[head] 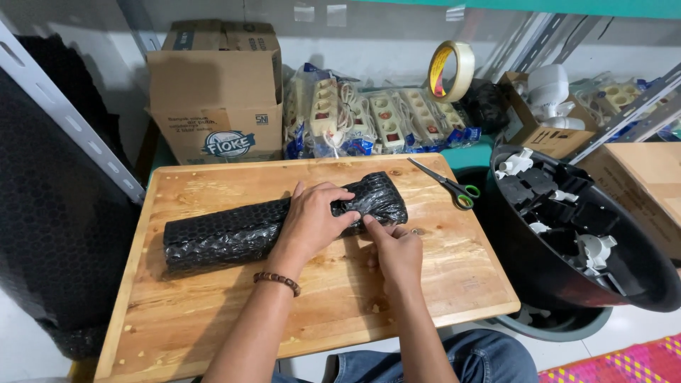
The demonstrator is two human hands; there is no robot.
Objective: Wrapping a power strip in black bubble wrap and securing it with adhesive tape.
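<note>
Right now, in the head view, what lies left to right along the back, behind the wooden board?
Cardboard box → bagged socket strips → tape roll → small open carton holding a white fitting.
</note>
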